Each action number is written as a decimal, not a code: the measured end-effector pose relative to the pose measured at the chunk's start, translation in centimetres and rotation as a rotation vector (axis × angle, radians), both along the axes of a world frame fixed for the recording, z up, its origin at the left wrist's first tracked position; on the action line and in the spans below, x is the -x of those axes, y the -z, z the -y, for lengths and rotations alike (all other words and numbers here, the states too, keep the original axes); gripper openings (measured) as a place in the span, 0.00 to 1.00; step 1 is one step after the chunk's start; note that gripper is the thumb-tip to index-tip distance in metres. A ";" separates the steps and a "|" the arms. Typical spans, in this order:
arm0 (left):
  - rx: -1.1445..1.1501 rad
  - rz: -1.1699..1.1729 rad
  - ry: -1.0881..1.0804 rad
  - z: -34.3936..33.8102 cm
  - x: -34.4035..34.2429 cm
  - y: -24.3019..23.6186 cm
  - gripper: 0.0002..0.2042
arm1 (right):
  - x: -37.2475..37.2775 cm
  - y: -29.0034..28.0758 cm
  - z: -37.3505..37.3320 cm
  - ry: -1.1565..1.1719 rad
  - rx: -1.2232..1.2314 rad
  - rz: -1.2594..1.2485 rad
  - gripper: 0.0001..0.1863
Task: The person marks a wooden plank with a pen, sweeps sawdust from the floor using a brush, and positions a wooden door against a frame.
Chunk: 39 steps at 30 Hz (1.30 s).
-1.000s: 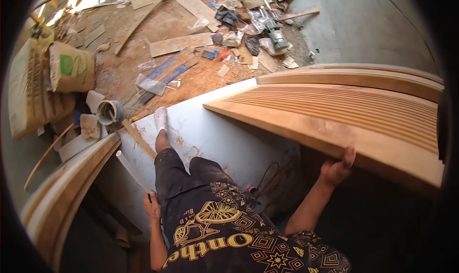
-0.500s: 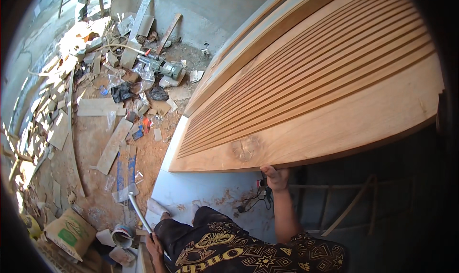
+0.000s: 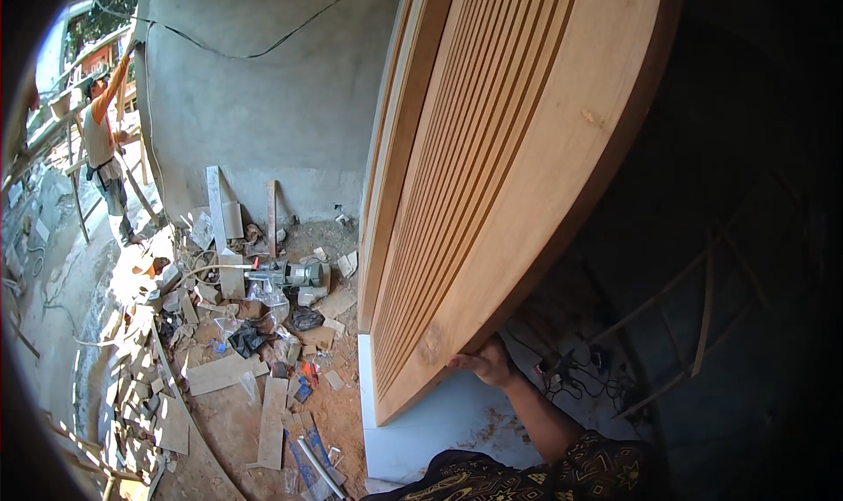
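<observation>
A tall wooden door panel (image 3: 565, 150) with many vertical grooves and a knot low on it stands upright at the centre right, beside a wooden frame (image 3: 395, 202). My right hand (image 3: 483, 360) grips the panel's lower outer edge, thumb showing along it. A pale rod (image 3: 320, 466) rises from the bottom edge; my left hand, seen holding it earlier, is out of view below. A white slab (image 3: 430, 453) lies under the panel.
A co-worker (image 3: 101, 141) stands at the far left, arm raised, among scaffolding. A grey wall (image 3: 263, 106) carries a cable. Boards (image 3: 215, 374), rubble and a green motorised machine (image 3: 299, 274) cover the dirt floor. Dark cords (image 3: 566, 369) lie behind my right arm.
The view has swung up and right toward the wall, bringing the co-worker in. The panel now appears steeper. My left hand has dropped out of view; my right hand still grips the edge.
</observation>
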<state>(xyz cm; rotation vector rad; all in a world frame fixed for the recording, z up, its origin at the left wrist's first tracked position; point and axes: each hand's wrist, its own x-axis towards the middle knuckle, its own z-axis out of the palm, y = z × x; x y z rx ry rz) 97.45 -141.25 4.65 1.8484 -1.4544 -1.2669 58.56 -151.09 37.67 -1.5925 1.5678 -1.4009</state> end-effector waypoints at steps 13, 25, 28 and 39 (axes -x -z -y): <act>0.158 -0.235 -0.102 4.5 -1.7 -0.7 0.20 | 0.1 0.5 1.2 -0.036 0.054 0.142 0.42; 0.210 -0.157 -0.127 4.3 -4.8 -3.5 0.18 | 1.4 7.2 0.2 0.019 0.194 0.573 0.44; 0.187 -0.163 -0.146 2.9 -5.4 -3.8 0.18 | 0.0 7.1 2.2 -0.044 0.281 0.631 0.38; 0.162 -0.128 -0.070 1.0 -5.5 -1.4 0.20 | -3.1 7.3 4.5 0.428 0.229 0.401 0.24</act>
